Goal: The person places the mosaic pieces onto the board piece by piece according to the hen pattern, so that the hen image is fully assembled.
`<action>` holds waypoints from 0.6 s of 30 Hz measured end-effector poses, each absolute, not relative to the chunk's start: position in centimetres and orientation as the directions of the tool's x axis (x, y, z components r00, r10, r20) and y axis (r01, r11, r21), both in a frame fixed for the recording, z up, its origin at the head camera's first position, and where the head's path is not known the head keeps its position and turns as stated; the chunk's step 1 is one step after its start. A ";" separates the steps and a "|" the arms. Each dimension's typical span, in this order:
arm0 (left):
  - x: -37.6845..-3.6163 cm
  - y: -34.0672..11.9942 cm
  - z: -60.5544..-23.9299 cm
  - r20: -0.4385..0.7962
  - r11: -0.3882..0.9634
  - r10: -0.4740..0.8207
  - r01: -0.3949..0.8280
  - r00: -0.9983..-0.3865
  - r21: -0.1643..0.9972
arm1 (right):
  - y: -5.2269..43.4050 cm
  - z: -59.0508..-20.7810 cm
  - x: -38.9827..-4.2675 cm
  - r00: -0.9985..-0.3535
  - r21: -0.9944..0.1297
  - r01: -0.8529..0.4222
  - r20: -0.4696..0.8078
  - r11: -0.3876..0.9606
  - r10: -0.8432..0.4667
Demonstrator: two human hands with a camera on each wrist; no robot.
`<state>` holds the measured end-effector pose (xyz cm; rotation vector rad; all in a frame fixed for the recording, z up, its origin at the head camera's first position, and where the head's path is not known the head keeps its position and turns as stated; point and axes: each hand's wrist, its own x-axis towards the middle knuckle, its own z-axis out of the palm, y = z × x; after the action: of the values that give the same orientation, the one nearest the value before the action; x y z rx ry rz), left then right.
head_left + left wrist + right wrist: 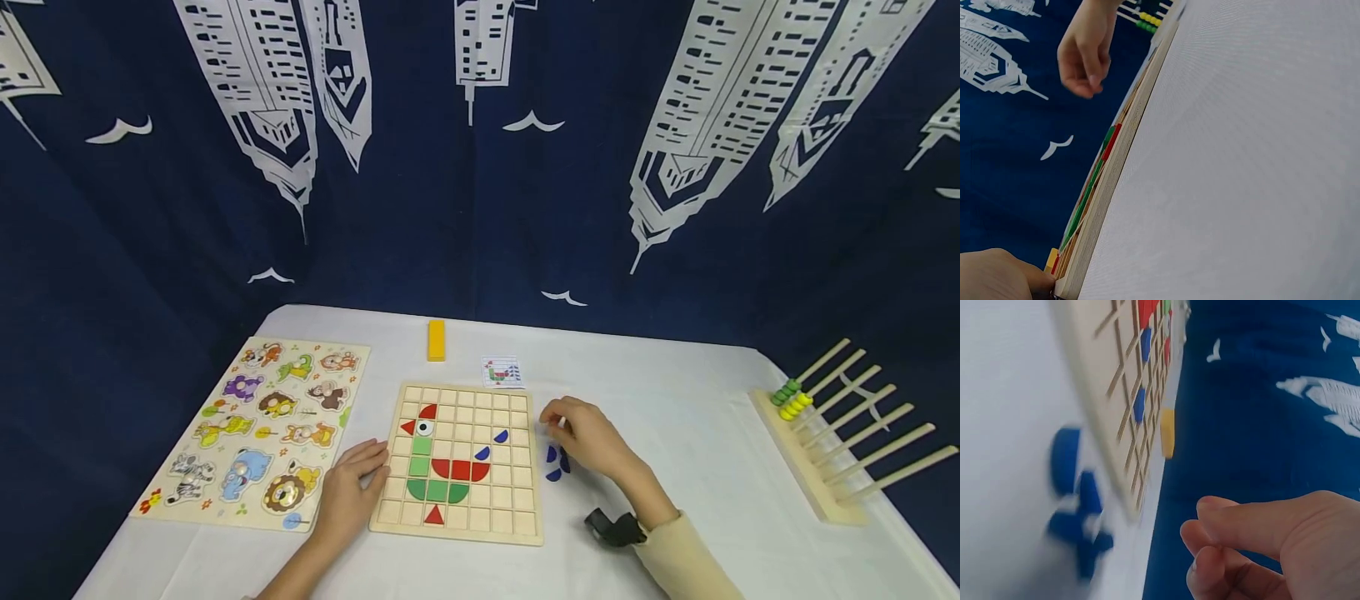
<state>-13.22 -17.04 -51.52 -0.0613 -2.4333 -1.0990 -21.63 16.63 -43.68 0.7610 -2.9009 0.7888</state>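
Observation:
A wooden grid board (498,508) lies on the white table. Red, green and blue pieces plus an eye piece form a bird-like figure on it, with two blue half-round pieces (501,436) toward the right. My left hand (352,487) rests against the board's left edge, fingers fairly straight. Above several loose blue pieces (553,475) beside the board's right edge is my right hand (588,433). In the right wrist view its thumb and fingers (1216,519) are loosely bent, with no piece visible between them. A small picture card (502,372) touches the board's top edge.
An animal peg puzzle (352,367) lies on the left. Behind the board is a yellow block (437,341). A wooden bead rack (813,467) with green and yellow beads stands at the right. A black strap device (615,528) sits at the right wrist.

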 end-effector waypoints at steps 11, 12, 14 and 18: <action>-12.9 -17.3 -51.3 0.357 0.667 -0.161 0.165 -0.920 0.727 | 20.4 -46.0 -17.6 -0.939 -0.490 -0.341 0.138 0.803 -0.315; -12.9 -17.3 -51.3 0.355 0.666 -0.160 0.165 -0.921 0.727 | 20.3 -46.2 -17.4 -0.943 -0.493 -0.329 0.131 0.805 -0.305; -12.9 -17.2 -51.2 0.350 0.666 -0.157 0.163 -0.923 0.728 | 20.2 -46.6 -17.3 -0.951 -0.498 -0.305 0.111 0.811 -0.289; -12.9 -17.0 -51.1 0.346 0.662 -0.154 0.164 -0.926 0.732 | 19.6 -47.0 -17.2 -0.962 -0.483 -0.271 0.095 0.833 -0.257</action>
<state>-12.92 -17.01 -51.10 -0.0080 -2.5000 -1.1542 -17.24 19.57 -46.97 0.4297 -2.9825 0.7924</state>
